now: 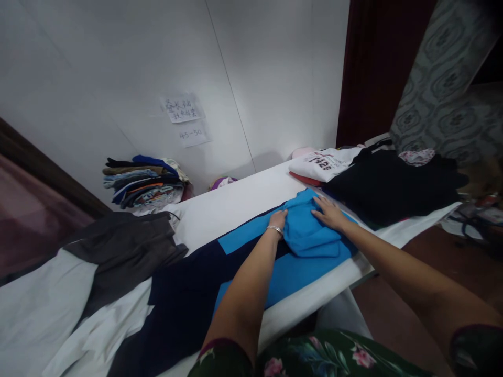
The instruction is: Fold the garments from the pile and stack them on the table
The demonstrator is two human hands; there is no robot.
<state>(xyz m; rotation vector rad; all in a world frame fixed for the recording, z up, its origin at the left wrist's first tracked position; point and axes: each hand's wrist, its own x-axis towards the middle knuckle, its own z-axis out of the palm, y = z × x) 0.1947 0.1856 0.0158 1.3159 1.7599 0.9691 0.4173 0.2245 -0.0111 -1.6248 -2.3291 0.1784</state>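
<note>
A navy and bright-blue garment [306,272] lies stretched along the table, with a bunched, folded blue part [310,238] at its right end. My left hand [278,220], a bracelet at its wrist, is closed on the left edge of that bunched cloth; its fingertips are partly hidden. On the right side of the same cloth rests my right hand [329,213], fingers spread and lying flat. The exact kind of garment cannot be made out in its folded state.
A white-covered table [236,204] runs along the wall. Folded clothes form a stack [145,180] at the back left. Dark grey cloth [126,246] and white cloth [106,319] lie at left. A white printed shirt [324,163] and a black clothes heap [389,183] lie at right.
</note>
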